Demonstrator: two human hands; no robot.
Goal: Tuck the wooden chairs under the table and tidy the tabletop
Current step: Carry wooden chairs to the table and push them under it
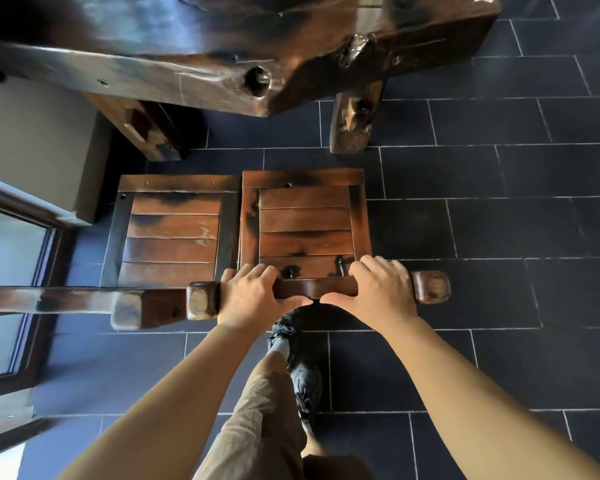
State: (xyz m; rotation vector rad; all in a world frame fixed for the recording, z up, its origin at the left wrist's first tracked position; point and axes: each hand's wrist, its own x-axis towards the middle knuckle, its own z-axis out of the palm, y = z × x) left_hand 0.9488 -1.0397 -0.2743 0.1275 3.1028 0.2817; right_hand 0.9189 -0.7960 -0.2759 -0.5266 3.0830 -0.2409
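L hand (pixel 253 292) + R hand (pixel 378 289) clenched round back rail (pixel 317 289) of chair (pixel 305 220), mid frame, short of table (pixel 222 64) up top. Risk: skewed push jams it vs neighbour chair (pixel 174 237) at left, or clips table leg (pixel 354 123).

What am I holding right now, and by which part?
The right-hand chair, by the top rail of its back. The left hand grips left of the rail's middle, the right hand right of it.
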